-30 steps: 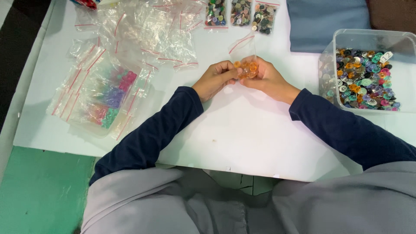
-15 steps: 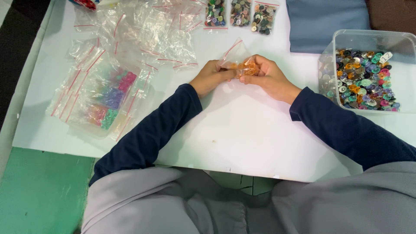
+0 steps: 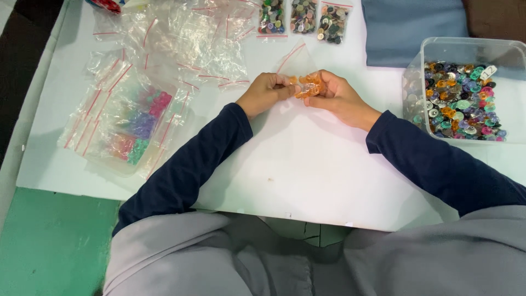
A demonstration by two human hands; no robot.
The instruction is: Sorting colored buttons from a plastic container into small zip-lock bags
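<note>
three filled button bags (image 3: 303, 16), one button tub (image 3: 466, 90)

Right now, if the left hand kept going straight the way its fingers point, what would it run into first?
The left hand points right, toward the small clear bag of orange buttons it already pinches; straight beyond is the right hand. Depth is unclear, but they look level.

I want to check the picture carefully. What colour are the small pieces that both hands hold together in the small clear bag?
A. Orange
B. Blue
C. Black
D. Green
A: the left hand and the right hand pinch a small clear bag above the white table, and the small pieces between the fingers are orange.
</note>
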